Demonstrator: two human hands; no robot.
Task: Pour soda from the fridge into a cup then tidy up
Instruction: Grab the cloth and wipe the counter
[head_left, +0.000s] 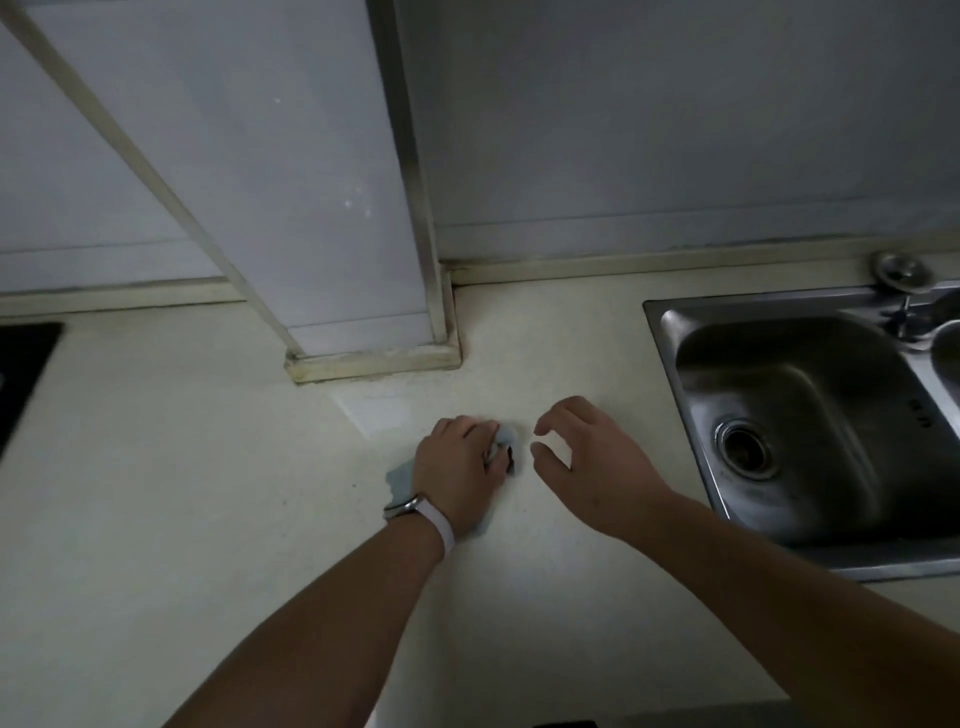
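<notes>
Pale blue cloth (402, 475) bunched on the counter (208, 519), mid-scene, just near of the wall column (358, 260); mostly hidden under the left hand (462, 467), with a flap poking out left of the wrist and a crumpled end showing at the fingertips. Gripped there by curled fingers, palm bearing down on top. Right hand (582, 457) just right of the cloth, not touching it, fingers loosely curled, holding nothing, hovering over bare counter. Sink (670, 374) well off to the right, dark hob (26, 374) at far left edge. No cup or soda in view, so likely the tidy-up stage, wiping.

Risks, as a guess: a bunched cloth smears rather than lifts a spill; a loose flap drags and folds under; a dark fleck near the fingertips, unclear what, may get pushed about rather than picked up. Wiping towards the column could also pack moisture into the grimy seam at its base
</notes>
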